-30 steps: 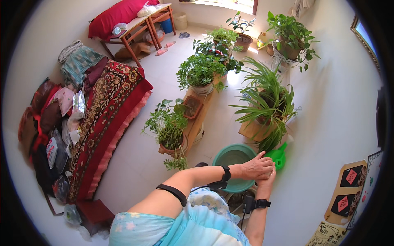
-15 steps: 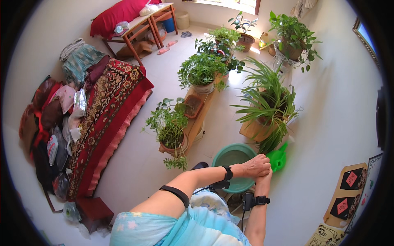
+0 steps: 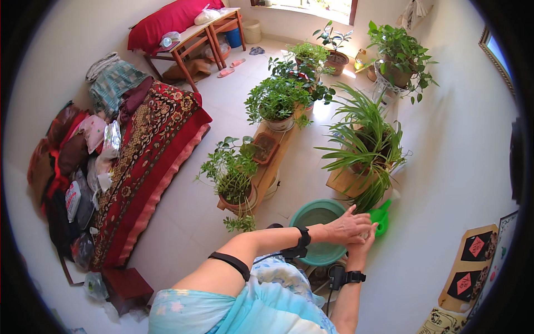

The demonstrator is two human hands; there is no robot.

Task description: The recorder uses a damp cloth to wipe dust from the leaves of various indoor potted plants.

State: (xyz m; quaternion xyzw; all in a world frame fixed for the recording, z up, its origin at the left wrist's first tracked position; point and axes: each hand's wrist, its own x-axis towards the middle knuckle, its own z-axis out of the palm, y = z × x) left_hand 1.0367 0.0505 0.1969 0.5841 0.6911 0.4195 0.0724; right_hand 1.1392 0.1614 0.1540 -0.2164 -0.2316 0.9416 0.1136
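Observation:
My left hand reaches across from the left, its thumb raised and its fingers stretched over my right hand. Partly covered by it, my right hand is turned up with fingers curled; something small and pale may lie in the palm, too hidden to name. Both hands are over the right rim of a round teal basin with water in it. Just beyond my right fingertips is a bright green watering can, its spout pointing away.
A spider plant stands on a wooden stand beyond the basin. Potted plants line a wooden bench to the left. A bed with a patterned red cover and bags is farther left. The white wall rises at right.
My left hand has loosened from its clasp over my right hand: its fingers are now stretched out and its thumb lifted. The whole view has shifted slightly.

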